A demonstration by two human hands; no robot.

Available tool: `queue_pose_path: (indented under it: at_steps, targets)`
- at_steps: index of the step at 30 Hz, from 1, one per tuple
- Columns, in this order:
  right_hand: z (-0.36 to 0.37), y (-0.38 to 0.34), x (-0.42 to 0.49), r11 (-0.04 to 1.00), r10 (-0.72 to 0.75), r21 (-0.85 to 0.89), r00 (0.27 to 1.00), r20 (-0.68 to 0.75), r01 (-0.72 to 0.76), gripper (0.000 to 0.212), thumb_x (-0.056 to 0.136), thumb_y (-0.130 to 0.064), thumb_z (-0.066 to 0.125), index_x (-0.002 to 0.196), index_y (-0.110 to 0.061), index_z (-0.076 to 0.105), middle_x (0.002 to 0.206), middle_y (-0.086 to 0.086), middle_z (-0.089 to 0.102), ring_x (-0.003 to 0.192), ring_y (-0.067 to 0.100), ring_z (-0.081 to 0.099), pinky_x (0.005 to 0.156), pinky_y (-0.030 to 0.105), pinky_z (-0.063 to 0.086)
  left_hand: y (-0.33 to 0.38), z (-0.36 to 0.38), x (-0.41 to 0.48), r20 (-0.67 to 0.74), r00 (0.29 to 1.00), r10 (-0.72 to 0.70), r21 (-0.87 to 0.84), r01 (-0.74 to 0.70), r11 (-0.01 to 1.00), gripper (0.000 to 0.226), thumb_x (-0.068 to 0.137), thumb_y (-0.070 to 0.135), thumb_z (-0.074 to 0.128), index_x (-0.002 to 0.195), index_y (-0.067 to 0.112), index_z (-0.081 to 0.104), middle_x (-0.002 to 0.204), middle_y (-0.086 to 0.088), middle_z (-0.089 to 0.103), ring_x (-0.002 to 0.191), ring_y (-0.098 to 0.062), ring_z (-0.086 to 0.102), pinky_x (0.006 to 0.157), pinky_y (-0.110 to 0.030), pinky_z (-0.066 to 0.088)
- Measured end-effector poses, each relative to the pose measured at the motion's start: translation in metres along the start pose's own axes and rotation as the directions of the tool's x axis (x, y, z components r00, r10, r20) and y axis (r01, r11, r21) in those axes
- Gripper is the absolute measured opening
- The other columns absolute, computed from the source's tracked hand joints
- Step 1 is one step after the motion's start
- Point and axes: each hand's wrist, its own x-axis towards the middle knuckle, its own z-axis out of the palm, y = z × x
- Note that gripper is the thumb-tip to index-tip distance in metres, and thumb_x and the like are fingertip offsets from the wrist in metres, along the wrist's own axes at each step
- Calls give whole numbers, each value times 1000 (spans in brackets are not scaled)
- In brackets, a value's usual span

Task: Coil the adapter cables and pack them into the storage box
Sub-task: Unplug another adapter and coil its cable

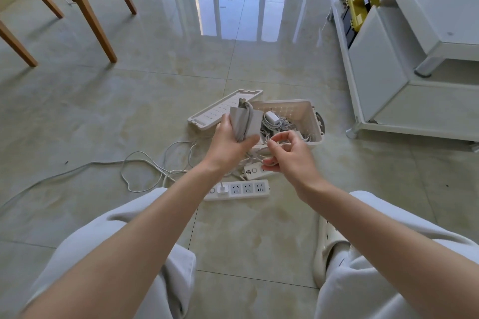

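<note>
The left hand (229,141) grips a grey adapter (246,122) in its curled fingers, and a grey cable (248,111) is wound around this block. Just right of this grip, the right hand (293,155) pinches a thin white cable (280,140) between thumb and fingertips. Directly behind both hands the white storage box (285,107) stands open on the floor, with some coiled white cables and a charger (271,116) inside. Its lid (215,112) lies behind the left hand, touching the box. Under the right hand lies a small power strip (255,171), and nearer to the person a longer one (241,189). More loose cable (108,162) lies left of the grip.
</note>
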Motion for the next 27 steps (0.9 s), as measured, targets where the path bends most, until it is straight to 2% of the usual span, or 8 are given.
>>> queue_pose_path:
  at_steps: [3, 7, 11, 14, 16, 18, 22, 27]
  targets:
    - [-4, 0, 6, 997, 56, 60, 996, -65, -52, 6, 98, -9, 42, 95, -13, 46, 68, 6, 55, 45, 1, 59, 53, 21, 56, -2, 2, 1, -18, 1000, 15, 29, -14, 999, 49, 80, 11, 70, 120, 15, 41, 117, -18, 50, 100, -26, 59, 69, -25, 54]
    - [-1, 3, 8, 981, 108, 176, 977, -182, -75, 19, 101, -6, 31, 94, -18, 44, 59, 1, 51, 46, 1, 55, 62, 20, 51, -1, 3, 2, -54, 998, 10, 66, -6, 998, 48, 82, 13, 67, 121, 13, 38, 119, -17, 46, 100, -25, 57, 60, -17, 53]
    - [0, -4, 12, 882, 196, 460, 969, -153, -106, 13, 98, -2, 32, 100, -11, 42, 66, 2, 45, 38, 2, 46, 63, 24, 47, -1, 1, 2, -79, 995, -64, 86, 71, 994, 46, 86, 14, 63, 121, 14, 34, 122, -17, 42, 100, -27, 57, 62, -22, 56]
    - [-7, -5, 12, 937, 192, 288, 980, 49, -198, 9, 92, -14, 55, 98, -9, 49, 64, 0, 51, 37, 2, 46, 59, 23, 43, 1, 1, -1, -112, 992, -53, 140, 69, 988, 45, 87, 13, 61, 123, 9, 34, 122, -16, 39, 103, -26, 53, 74, -28, 52]
    - [-10, -3, 10, 956, 247, 99, 943, 225, -275, 16, 91, -20, 58, 97, -6, 57, 52, -6, 53, 39, 3, 48, 60, 23, 46, 2, 0, -4, -117, 993, -11, 209, 36, 977, 46, 87, 13, 61, 124, 8, 35, 121, -13, 37, 105, -24, 48, 84, -31, 49]
    - [-13, -1, 10, 953, 301, -51, 913, 275, -299, 17, 92, -19, 57, 97, -4, 61, 44, -8, 50, 40, 3, 52, 62, 21, 52, 1, 1, -8, -81, 996, 26, 279, -2, 960, 50, 87, 14, 62, 128, 8, 34, 119, -12, 36, 107, -25, 45, 95, -39, 46]
    - [-21, 2, 19, 941, 280, -232, 951, 133, -245, 19, 95, -16, 52, 97, -1, 63, 56, 2, 53, 40, 3, 56, 55, 23, 57, 2, 4, -13, -36, 999, 38, 302, -25, 953, 46, 87, 15, 62, 125, 8, 36, 116, -13, 37, 107, -27, 46, 96, -38, 45]
    - [-28, 4, 30, 966, 254, 70, 961, -107, -248, 8, 100, -6, 36, 103, -3, 43, 69, 8, 51, 36, 5, 56, 47, 22, 54, 2, 6, -13, -38, 999, 8, 261, 3, 965, 43, 87, 14, 60, 122, 9, 36, 117, -14, 39, 104, -27, 50, 88, -37, 50]
